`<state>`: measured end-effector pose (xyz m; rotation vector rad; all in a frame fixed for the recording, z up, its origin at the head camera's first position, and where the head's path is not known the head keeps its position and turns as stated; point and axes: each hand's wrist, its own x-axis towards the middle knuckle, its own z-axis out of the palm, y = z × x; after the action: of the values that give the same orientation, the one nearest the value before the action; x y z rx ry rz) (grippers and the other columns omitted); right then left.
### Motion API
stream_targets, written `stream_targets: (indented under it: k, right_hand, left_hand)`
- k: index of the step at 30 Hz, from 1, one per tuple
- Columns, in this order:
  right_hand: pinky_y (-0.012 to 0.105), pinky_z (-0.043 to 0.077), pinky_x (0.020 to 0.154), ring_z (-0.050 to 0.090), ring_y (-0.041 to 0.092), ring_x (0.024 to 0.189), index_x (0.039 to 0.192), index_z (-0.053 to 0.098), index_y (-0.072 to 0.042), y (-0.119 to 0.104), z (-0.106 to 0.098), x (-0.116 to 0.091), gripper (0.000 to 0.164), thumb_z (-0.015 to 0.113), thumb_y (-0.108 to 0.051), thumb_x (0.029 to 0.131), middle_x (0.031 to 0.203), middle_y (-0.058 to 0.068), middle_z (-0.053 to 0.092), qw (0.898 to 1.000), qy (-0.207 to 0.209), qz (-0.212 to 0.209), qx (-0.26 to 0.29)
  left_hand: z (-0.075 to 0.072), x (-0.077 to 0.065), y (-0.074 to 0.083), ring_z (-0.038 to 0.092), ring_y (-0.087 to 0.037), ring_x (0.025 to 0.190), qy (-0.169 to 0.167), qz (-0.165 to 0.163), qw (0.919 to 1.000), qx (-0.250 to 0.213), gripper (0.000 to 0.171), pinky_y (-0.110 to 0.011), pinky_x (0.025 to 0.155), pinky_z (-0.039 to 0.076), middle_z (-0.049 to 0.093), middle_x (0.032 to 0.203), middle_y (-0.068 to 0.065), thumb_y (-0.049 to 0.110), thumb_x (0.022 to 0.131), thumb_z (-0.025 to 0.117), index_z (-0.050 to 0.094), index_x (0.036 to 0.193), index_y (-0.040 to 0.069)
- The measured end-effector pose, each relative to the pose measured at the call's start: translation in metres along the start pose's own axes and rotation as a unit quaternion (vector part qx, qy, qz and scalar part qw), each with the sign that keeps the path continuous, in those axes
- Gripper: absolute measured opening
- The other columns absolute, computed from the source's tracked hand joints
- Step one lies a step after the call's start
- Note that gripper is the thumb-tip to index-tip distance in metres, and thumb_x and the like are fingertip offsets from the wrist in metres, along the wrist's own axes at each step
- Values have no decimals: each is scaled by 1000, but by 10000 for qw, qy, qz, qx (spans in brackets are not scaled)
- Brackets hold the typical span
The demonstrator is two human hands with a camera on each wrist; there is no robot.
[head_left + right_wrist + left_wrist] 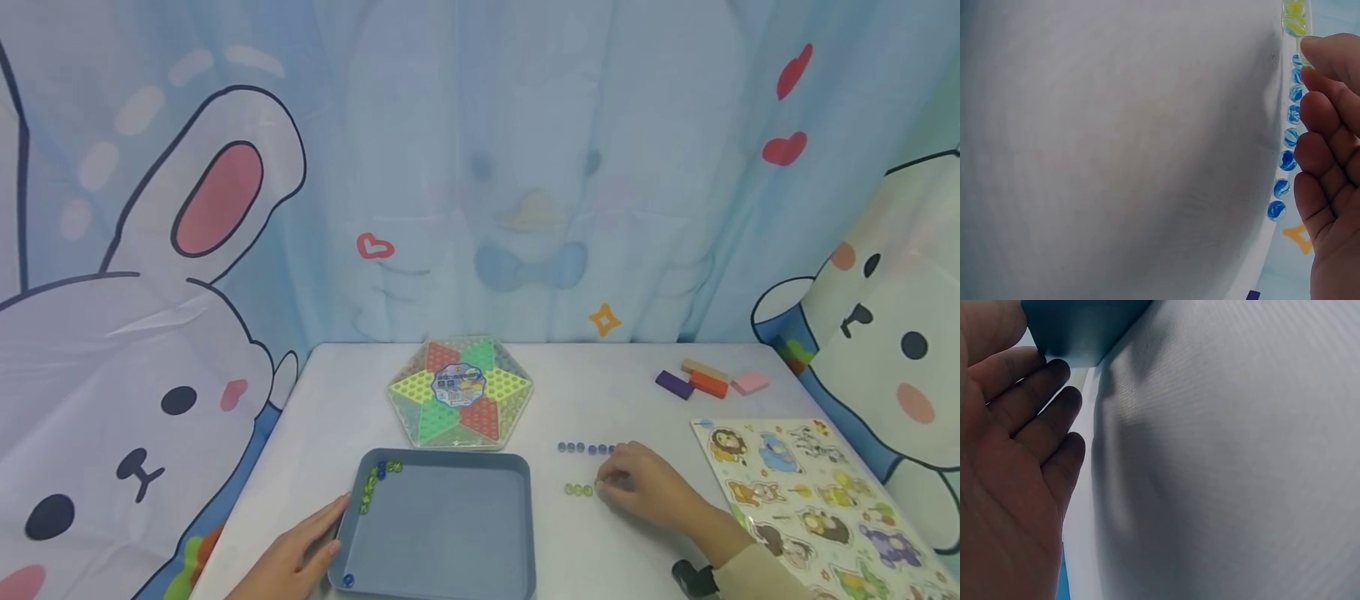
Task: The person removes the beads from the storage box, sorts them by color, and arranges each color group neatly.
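Between the thumb and index finger of my right hand [647, 487] is a yellow-green glass marble [1305, 61], pinched at the right end of a short row of yellow-green marbles [577, 489]. Behind that row runs a line of blue marbles [581, 448], partly hidden by the hand in the head view. My left hand [300, 550] rests against the left side of a blue-grey tray [450, 533], its fingers fairly straight. Inside the tray, several yellow-green marbles [367, 492] and a few blue ones gather along the upper left, and one blue marble [348, 580] sits at the lower left corner.
A hexagonal Chinese checkers board [420, 387] in clear wrap lies behind the tray. Purple [674, 385], orange [708, 384], tan and pink [750, 382] blocks are at the back right. An animal sticker sheet [780, 475] covers the right side, beside the right forearm.
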<state>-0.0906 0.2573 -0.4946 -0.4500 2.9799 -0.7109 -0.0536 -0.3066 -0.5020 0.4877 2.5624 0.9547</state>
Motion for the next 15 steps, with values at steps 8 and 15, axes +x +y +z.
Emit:
stream_targets:
  k: [8, 15]
  right_hand:
    - [39, 59, 97, 61, 0, 95, 95, 76, -35, -2, 0, -1, 14, 85, -31, 86, 88, -26, 63, 9996, -227, 109, -136]
    - [32, 58, 89, 58, 0, 93, 99, 77, -32, 1, -2, -3, 15, 85, -35, 87, 91, -23, 63, 9999, -95, 137, 29]
  left_hand:
    - [0, 0, 1, 40, -31, 154, 18, -9, 10000, -6, 69, -22, 115, 48, 38, 169, -4, 55, 108, 48, 31, 166, 21]
    - [-1, 2, 1, 37, -37, 154, -82, -18, 9999, -63, 70, -29, 116, 50, 36, 170, -5, 55, 108, 47, 29, 167, 20]
